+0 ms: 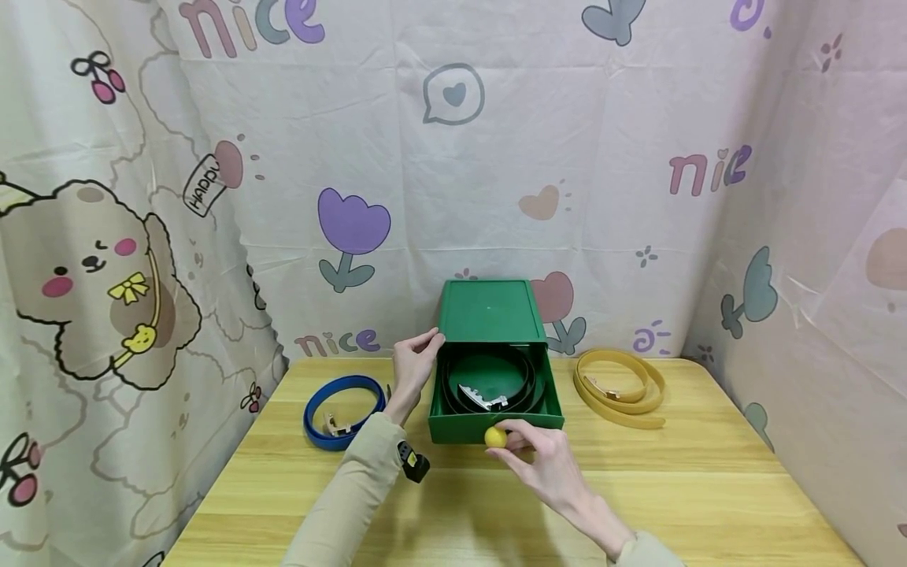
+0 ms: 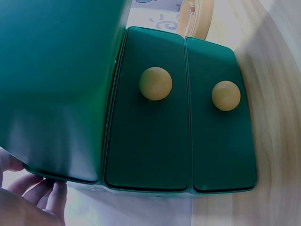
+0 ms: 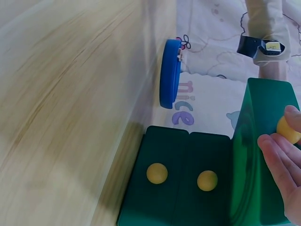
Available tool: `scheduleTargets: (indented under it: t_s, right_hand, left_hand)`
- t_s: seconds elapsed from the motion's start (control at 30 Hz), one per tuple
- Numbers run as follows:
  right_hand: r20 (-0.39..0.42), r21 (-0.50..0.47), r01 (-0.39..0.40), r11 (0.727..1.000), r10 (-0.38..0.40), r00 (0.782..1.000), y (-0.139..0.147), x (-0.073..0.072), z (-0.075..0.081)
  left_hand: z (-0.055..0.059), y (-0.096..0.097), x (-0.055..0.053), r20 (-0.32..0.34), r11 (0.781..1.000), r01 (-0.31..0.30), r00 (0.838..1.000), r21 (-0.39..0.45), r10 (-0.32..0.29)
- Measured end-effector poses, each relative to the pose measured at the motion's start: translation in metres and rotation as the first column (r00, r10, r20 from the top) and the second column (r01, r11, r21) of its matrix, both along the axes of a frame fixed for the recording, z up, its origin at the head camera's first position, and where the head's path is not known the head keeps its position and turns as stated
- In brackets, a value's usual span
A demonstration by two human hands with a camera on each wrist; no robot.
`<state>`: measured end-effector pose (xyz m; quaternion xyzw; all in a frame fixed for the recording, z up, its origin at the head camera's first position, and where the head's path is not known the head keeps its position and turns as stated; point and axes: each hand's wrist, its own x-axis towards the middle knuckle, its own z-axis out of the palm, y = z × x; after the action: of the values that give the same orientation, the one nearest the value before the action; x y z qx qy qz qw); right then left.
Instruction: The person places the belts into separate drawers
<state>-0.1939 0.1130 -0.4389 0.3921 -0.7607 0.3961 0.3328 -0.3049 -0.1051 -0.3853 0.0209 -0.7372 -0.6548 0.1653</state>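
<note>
A green drawer cabinet (image 1: 489, 311) stands at the back of the table with its top drawer (image 1: 464, 430) pulled out. Inside lies a coiled black belt (image 1: 533, 386) with a silver buckle. My right hand (image 1: 546, 461) pinches the drawer's round yellow knob (image 1: 495, 437) between thumb and fingers. At the cabinet's upper left front corner, the fingertips of my left hand (image 1: 414, 366) rest against its edge. Two lower drawers are shut; their yellow knobs show in the left wrist view, one knob (image 2: 155, 84) beside the other knob (image 2: 226, 96).
Left of the cabinet lies a coiled blue belt (image 1: 315, 431), partly behind my left forearm. A coiled yellow belt (image 1: 652, 386) sits to the right. Behind the wooden table (image 1: 673, 496) hangs a patterned cloth (image 1: 460, 197).
</note>
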Motion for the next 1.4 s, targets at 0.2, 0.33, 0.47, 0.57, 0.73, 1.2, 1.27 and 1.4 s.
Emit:
scheduleTargets:
  t_s: [0.2, 0.33, 0.47, 0.57, 0.73, 1.2, 1.27, 1.4]
  right_hand:
    - [-0.001, -0.021, -0.029, 0.999, 0.029, 1.0, 0.0, -0.001, 0.0]
    - [0.031, -0.028, -0.033, 0.999, 0.034, 0.999, 0.001, -0.002, 0.0]
    - [0.037, -0.033, -0.02, 0.999, 0.022, 0.999, 0.0, -0.003, 0.0]
    - [0.044, -0.04, -0.007, 0.999, 0.009, 0.999, -0.001, -0.004, 0.001]
    - [0.025, -0.062, -0.004, 0.998, 0.006, 1.0, -0.002, -0.006, 0.003]
    - [0.107, -0.098, 0.02, 0.995, -0.009, 0.994, -0.003, -0.01, 0.003]
    - [0.105, -0.098, 0.023, 0.995, -0.013, 0.994, -0.003, -0.011, 0.002]
    - [0.106, -0.104, 0.022, 0.994, -0.011, 0.994, -0.003, -0.013, 0.001]
  left_hand:
    - [-0.001, 0.0, -0.001, 0.001, 1.0, 0.003, 1.0, 0.004, -0.003]
    - [0.0, 0.0, -0.001, -0.004, 1.0, -0.001, 1.0, -0.001, 0.001]
    - [0.0, -0.001, -0.001, -0.005, 1.0, -0.002, 1.0, 0.0, 0.002]
    - [0.0, 0.0, 0.0, -0.006, 1.0, -0.003, 1.0, 0.001, 0.003]
    - [0.001, 0.0, 0.0, -0.004, 1.0, -0.003, 1.0, 0.002, 0.003]
    - [0.001, 0.0, 0.0, 0.002, 1.0, 0.005, 1.0, 0.004, -0.005]
    - [0.001, 0.0, 0.0, 0.002, 1.0, 0.005, 1.0, 0.004, -0.005]
    - [0.001, 0.0, 0.0, -0.001, 1.0, 0.005, 1.0, 0.004, -0.005]
